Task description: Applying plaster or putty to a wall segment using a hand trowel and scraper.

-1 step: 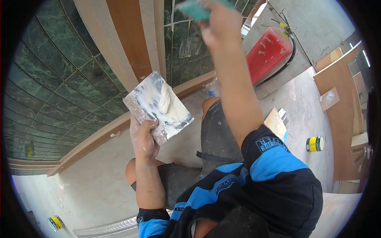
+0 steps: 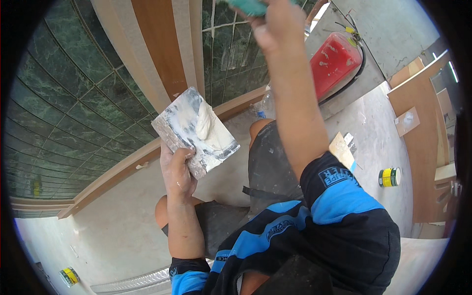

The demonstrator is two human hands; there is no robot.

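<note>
My left hand (image 2: 178, 172) grips the near edge of a flat rectangular board (image 2: 174, 115), its thumb on top. A mound of white paste (image 2: 205, 127) sits on the board, among white smears and dark bare patches. My right hand (image 2: 284, 24) is raised at the top, its fingers closed on a green flat spreader (image 2: 248, 7), slightly blurred and partly cut off by the upper edge. Behind the spreader are dark green marbled wall tiles (image 2: 236, 49), with white paste along some joints and smears on their faces.
Wooden trim (image 2: 162, 44) runs between the tiled panels. A red fire extinguisher (image 2: 337, 64) stands right of my right forearm. On the floor lie a paste-marked scrap piece (image 2: 340, 151) and small cans (image 2: 390, 177), one at lower left. A wooden panel (image 2: 418, 118) stands at far right.
My right hand and the green spreader have shifted slightly up and to the right. The left hand and the board are almost unmoved.
</note>
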